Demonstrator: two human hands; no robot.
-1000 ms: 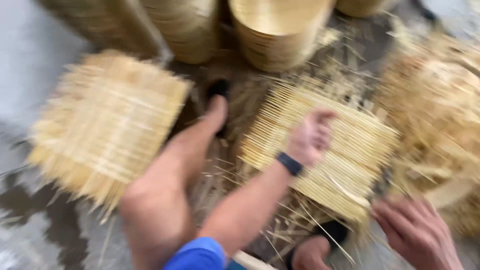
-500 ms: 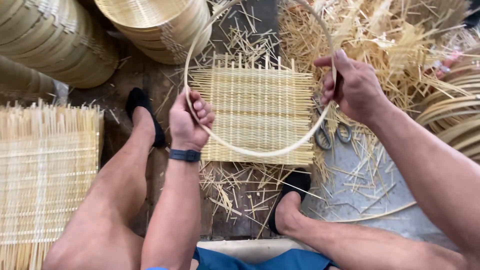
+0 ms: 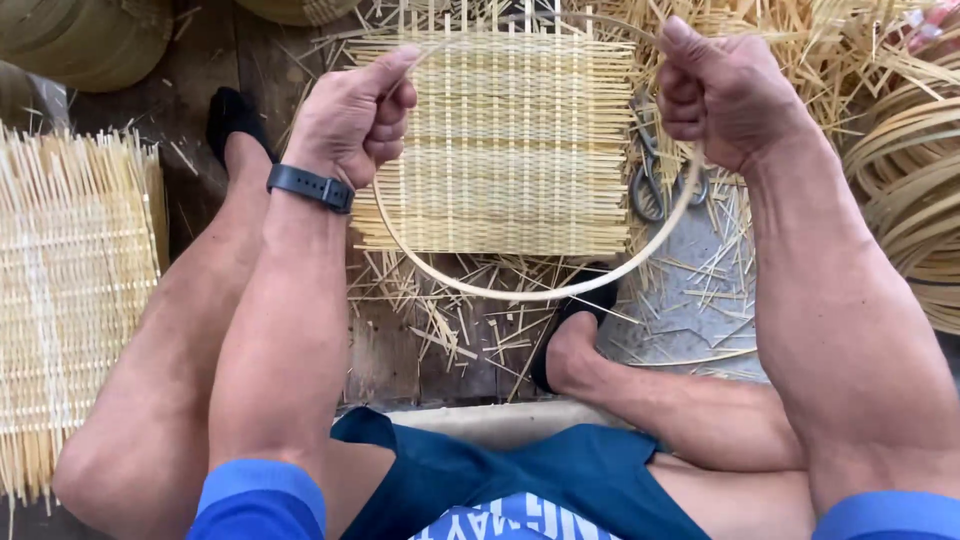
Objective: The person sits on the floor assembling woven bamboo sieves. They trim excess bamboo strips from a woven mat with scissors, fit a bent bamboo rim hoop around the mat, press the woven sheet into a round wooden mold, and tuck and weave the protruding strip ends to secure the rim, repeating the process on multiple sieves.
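1. One thin bamboo hoop (image 3: 520, 292) is held over one square woven mat (image 3: 500, 150); the hoop is a smooth, pale, round strip, and its lower arc hangs just below the mat's near edge
2. The left hand (image 3: 350, 125) is seen at the mat's left edge, fingers curled tight with the thumb laid along the hoop, which is pinched there; one dark band is worn on its wrist
3. The right hand (image 3: 725, 95) is closed in a fist around the hoop at the mat's upper right corner
4. The mat is plaited from flat pale strips, with loose ends bristling along every side
5. One pair of scissors (image 3: 650, 180), metal with looped handles, lies just right of the mat
6. A second woven mat (image 3: 70, 300), of the same plaiting, is seen well left of the first
7. Two feet in dark socks are counted, one at the mat's left, one below it
8. Loose splinters (image 3: 450, 310) are scattered on the boards below the mat
9. Coiled bamboo strips (image 3: 910, 200) are piled far right of the mat, and stacked round baskets (image 3: 80, 40) are seen to its upper left
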